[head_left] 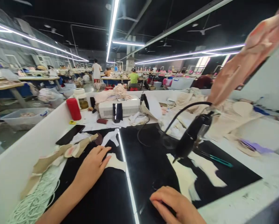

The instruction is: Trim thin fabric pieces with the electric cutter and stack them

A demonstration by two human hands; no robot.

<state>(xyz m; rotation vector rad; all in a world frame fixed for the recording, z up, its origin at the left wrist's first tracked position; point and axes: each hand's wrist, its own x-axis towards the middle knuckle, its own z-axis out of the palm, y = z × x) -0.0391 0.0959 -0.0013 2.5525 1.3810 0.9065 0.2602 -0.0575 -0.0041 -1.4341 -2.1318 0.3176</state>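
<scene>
My left hand lies over the left end of a cream fabric piece on the black mat. Its fingers are stretched out, with the thumb apart from them. A white cut piece lies just beyond those fingertips. Low in the view, my right hand is over the mat, thumb and forefinger tips together in a pinch. Whatever is between them, if anything, is too small to make out. Right of it lie more cream cut pieces.
A black hand-tool-like device with a cable hangs over the mat's right side. Beneath it lies a green-handled tool. Pale cord and beige scraps line the left. Behind stand a white box, a phone and a red spool.
</scene>
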